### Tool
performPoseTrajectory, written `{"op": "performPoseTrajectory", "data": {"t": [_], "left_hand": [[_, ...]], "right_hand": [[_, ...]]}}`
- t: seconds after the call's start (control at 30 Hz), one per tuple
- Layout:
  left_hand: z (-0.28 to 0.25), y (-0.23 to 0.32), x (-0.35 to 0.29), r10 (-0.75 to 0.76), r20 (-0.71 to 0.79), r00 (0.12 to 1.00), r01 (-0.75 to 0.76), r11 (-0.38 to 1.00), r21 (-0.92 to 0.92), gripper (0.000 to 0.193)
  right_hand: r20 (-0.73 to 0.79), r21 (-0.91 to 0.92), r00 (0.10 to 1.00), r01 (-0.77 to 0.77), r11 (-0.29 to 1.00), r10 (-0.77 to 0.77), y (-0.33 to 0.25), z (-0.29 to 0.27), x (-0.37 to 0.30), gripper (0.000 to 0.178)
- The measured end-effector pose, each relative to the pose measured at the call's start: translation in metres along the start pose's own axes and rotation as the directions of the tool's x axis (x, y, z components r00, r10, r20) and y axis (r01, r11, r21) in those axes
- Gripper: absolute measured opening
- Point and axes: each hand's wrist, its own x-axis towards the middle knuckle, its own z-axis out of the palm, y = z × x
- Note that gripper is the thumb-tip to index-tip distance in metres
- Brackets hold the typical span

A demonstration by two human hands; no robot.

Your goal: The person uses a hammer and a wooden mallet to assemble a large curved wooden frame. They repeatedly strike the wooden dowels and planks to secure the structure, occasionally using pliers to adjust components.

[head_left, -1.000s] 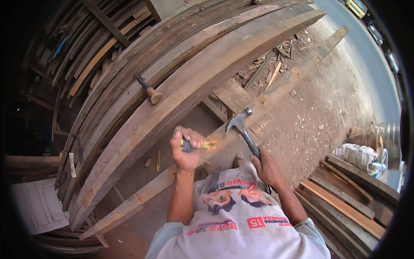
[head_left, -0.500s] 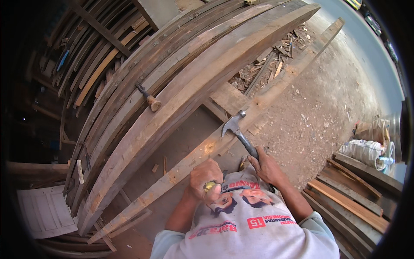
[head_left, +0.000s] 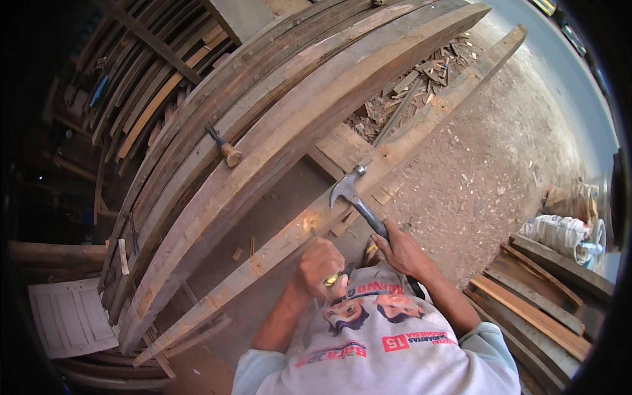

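Note:
My right hand [head_left: 403, 249] is wrapped round the dark grip of a claw hammer [head_left: 356, 198]. Its metal head is over the narrow wooden plank [head_left: 283, 245]; whether it touches the wood I cannot tell. To its left, my left hand [head_left: 321, 266] is a fist around a small tool with a yellow and black handle [head_left: 334, 280], mostly hidden by the fingers, so its exact kind does not show. This fist is in front of my shirt, by the plank's near edge. Pale, bare patches mark the plank's surface.
Large curved beams [head_left: 276, 128] lie side by side beyond the plank. A wooden-handled tool [head_left: 228, 152] rests on them. Stacked boards [head_left: 526, 303] lie at the right, near a white sack [head_left: 559, 230]. Wood scraps [head_left: 431, 72] litter the ground; a pale panel [head_left: 71, 317] is at left.
My left fist has shifted slightly right along the plank, closer to the hammer. The hammer has moved a little left. Both hands keep their hold, and the view has shifted slightly.

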Motion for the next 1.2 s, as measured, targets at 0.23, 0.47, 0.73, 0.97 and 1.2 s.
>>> {"op": "performPoseTrajectory", "data": {"t": [0.23, 0.47, 0.73, 0.97, 1.2], "left_hand": [[0.0, 0.0, 0.006, 0.031, 0.027, 0.999, -0.03, 0.999, -0.026, 0.016], [-0.008, -0.011, 0.002, 0.044, 0.063, 0.997, -0.039, 0.996, -0.076, 0.018], [-0.009, -0.017, 0.0, 0.098, -0.016, 0.995, -0.099, 0.993, -0.066, 0.035], [-0.002, -0.029, -0.016, 0.103, 0.037, 0.994, -0.103, 0.994, -0.023, 0.03], [0.0, -0.037, -0.011, 0.152, -0.065, 0.986, -0.157, 0.984, -0.087, 0.028]], "right_hand": [[-0.028, 0.009, 1.0, -0.005, 1.0, 0.005, 0.001, 0.004, 0.001, 0.036], [-0.109, 0.021, 0.993, -0.049, 0.999, 0.05, -0.009, 0.016, -0.002, 0.039], [-0.299, 0.154, 0.945, -0.091, 0.984, 0.134, -0.026, 0.044, -0.012, 0.042], [-0.461, 0.362, 0.871, 0.01, 0.932, 0.17, -0.053, 0.048, -0.066, 0.037], [-0.644, 0.243, 0.764, 0.244, 0.939, -0.032, -0.061, 0.071, -0.128, 0.038]]}}
